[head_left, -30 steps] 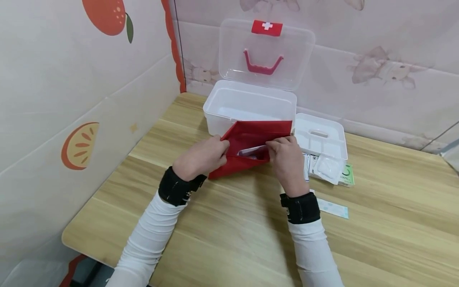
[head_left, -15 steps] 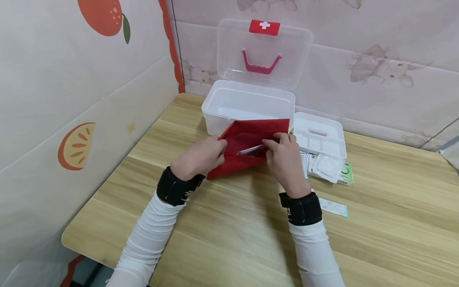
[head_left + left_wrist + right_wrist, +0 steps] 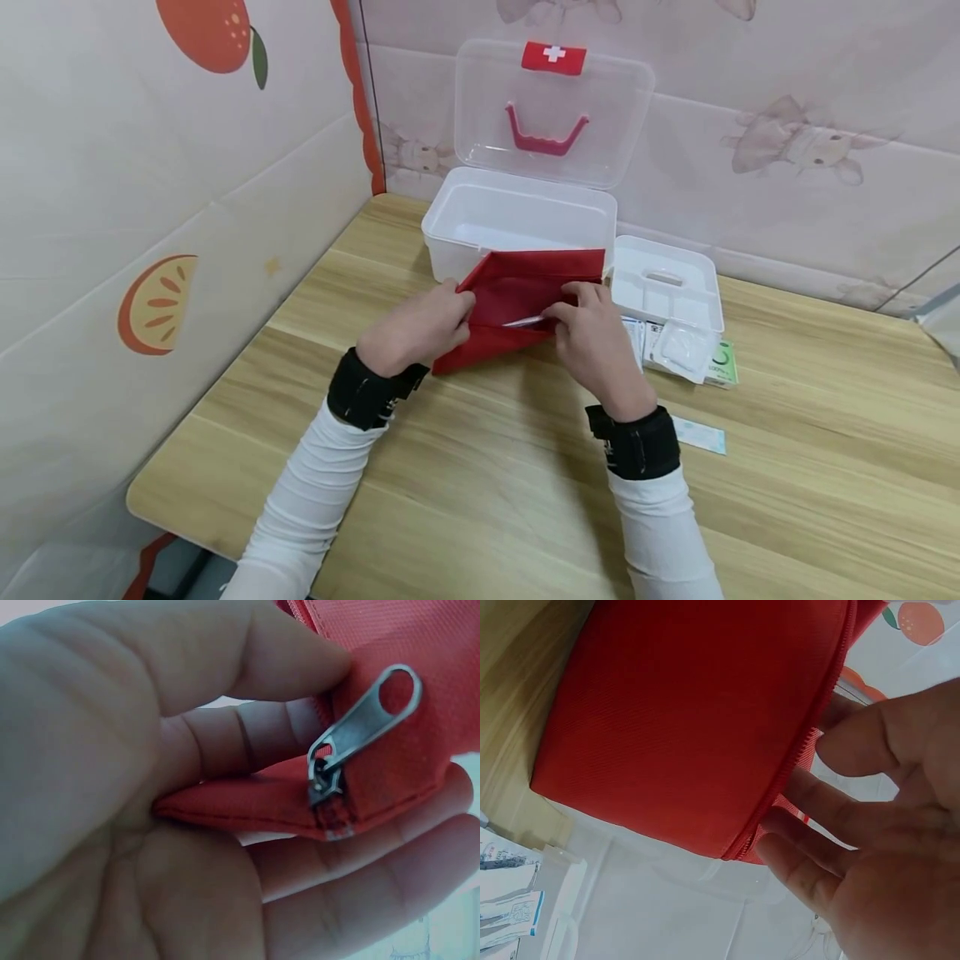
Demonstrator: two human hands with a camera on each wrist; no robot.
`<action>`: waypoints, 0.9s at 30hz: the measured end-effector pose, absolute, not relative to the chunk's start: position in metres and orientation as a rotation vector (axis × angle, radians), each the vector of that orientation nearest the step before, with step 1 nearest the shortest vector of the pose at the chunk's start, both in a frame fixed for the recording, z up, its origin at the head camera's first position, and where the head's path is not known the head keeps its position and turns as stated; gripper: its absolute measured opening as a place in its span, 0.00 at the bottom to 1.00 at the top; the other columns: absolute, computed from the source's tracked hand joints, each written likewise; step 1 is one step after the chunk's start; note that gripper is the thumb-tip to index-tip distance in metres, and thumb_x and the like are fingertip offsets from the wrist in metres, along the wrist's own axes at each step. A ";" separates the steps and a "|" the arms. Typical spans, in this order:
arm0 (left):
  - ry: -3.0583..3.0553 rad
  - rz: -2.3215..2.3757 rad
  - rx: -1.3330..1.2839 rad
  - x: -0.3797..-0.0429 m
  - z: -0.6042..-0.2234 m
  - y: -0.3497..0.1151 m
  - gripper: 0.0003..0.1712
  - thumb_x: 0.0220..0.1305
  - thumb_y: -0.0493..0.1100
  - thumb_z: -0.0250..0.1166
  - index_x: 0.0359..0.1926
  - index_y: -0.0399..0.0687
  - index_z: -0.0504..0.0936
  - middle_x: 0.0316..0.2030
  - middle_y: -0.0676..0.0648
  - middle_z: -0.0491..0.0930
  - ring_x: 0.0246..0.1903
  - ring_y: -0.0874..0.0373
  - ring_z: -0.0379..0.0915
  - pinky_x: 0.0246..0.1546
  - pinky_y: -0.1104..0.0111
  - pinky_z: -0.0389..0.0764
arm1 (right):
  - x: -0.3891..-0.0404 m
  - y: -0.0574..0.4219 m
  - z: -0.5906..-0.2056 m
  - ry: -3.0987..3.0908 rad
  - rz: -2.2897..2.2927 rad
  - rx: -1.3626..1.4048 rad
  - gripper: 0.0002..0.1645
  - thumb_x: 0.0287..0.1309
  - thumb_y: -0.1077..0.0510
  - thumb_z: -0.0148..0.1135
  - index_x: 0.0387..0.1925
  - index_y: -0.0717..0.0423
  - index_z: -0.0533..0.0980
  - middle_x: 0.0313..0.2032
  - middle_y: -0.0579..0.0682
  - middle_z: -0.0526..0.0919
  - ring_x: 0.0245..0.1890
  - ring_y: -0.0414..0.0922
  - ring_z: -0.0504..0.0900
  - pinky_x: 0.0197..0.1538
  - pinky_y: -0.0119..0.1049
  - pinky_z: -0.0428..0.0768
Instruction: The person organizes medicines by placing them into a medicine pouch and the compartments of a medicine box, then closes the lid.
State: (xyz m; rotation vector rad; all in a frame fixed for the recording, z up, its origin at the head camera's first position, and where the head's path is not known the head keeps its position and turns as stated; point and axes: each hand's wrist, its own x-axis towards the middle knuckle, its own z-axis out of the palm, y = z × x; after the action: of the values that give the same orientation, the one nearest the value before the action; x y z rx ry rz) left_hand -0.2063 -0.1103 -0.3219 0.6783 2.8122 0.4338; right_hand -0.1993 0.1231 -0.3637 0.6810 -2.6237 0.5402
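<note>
A red zip pouch (image 3: 483, 346) stands open-mouthed on the table, in front of the clear box. My left hand (image 3: 420, 327) grips its left end, next to the metal zip pull (image 3: 375, 712) in the left wrist view. Only a thin edge of a flat white item (image 3: 522, 322) shows inside the pouch; its kind is hidden. My right hand (image 3: 596, 346) is at the right side of the mouth, its fingers loosely bent and spaced. In the right wrist view, fingertips (image 3: 806, 784) reach behind the zipped edge.
A clear plastic box (image 3: 525, 204) with a raised lid (image 3: 555, 92) and red handle stands behind the pouch. To its right lies a white compartment tray (image 3: 693, 271). Small boxes and a clear packet (image 3: 684, 350) lie before it, with a pale blue strip (image 3: 701, 435) nearer me.
The white item has sunk lower into the pouch, and less of it shows. My right hand has shifted slightly left and down at the opening. My left hand keeps its grip.
</note>
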 end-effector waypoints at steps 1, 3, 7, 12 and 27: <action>2.810 0.439 0.678 -0.206 -0.322 -0.110 0.06 0.67 0.35 0.57 0.43 0.38 0.76 0.38 0.40 0.73 0.30 0.52 0.75 0.30 0.70 0.79 | -0.199 0.123 -0.363 -2.632 0.532 0.689 0.17 0.61 0.70 0.50 0.37 0.62 0.86 0.49 0.66 0.78 0.54 0.64 0.71 0.60 0.55 0.69; 2.804 0.449 0.674 -0.206 -0.322 -0.110 0.06 0.67 0.35 0.57 0.43 0.38 0.76 0.39 0.40 0.73 0.32 0.52 0.75 0.30 0.70 0.79 | -0.198 0.123 -0.363 -2.640 0.505 0.708 0.16 0.62 0.69 0.51 0.35 0.62 0.86 0.48 0.66 0.78 0.54 0.63 0.72 0.61 0.54 0.69; 2.799 0.464 0.679 -0.205 -0.321 -0.111 0.05 0.67 0.35 0.58 0.42 0.38 0.75 0.39 0.40 0.74 0.33 0.51 0.75 0.31 0.70 0.80 | -0.199 0.122 -0.364 -2.653 0.442 0.733 0.16 0.62 0.68 0.52 0.32 0.60 0.87 0.48 0.67 0.79 0.55 0.63 0.72 0.62 0.54 0.68; 2.803 0.447 0.717 -0.204 -0.321 -0.110 0.05 0.67 0.35 0.58 0.42 0.38 0.75 0.39 0.40 0.74 0.34 0.51 0.75 0.33 0.69 0.81 | -0.197 0.122 -0.363 -2.704 0.420 0.723 0.17 0.62 0.68 0.52 0.34 0.59 0.88 0.51 0.67 0.79 0.57 0.63 0.71 0.63 0.56 0.67; 2.785 0.477 0.702 -0.206 -0.322 -0.109 0.04 0.67 0.34 0.57 0.41 0.38 0.75 0.39 0.40 0.74 0.33 0.52 0.75 0.31 0.69 0.80 | -0.197 0.132 -0.358 -2.722 0.597 0.663 0.19 0.60 0.71 0.46 0.36 0.63 0.85 0.53 0.67 0.77 0.57 0.66 0.70 0.61 0.56 0.70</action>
State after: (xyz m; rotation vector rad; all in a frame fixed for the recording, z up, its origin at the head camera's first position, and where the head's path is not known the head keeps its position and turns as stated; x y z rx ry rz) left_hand -0.2059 -0.1094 -0.3220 0.7018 2.7847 0.4771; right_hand -0.1968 0.1324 -0.3580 0.6627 -2.7222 0.5965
